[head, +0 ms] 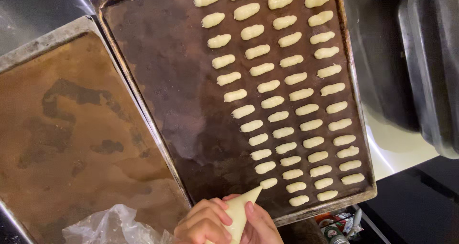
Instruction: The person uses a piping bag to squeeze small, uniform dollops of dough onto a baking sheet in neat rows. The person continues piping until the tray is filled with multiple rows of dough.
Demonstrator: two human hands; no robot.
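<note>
The dark baking tray point(162, 81) fills the middle of the frame and runs from the top edge down to the lower right; its right half carries four columns of short pale dough fingers point(272, 102), and its left half is bare and stained. At the left of the frame lies a second tray point(71, 129), brown and patchy, with no dough on it, and its long edge is touching or just beside the dark one. At the lower left a crumpled clear plastic sheet point(110, 227) rests on this brown tray. At the bottom centre both hands are closed around a pale piping bag point(239, 213): the left hand point(203, 222) wraps the body of the bag and the right hand point(260, 227) supports it from the other side, so each grip is shut on the bag. The tip points up and to the right and is at the newest dough piece point(268, 183), at the bottom of the leftmost column. To do this piping well, in my judgement, the pressure should be even, the tip should stay low over the tray, and each piece should match its neighbours in length and angle, with the same gap between them. The squeeze should stop before the tip lifts, so that no tail remains.
</note>
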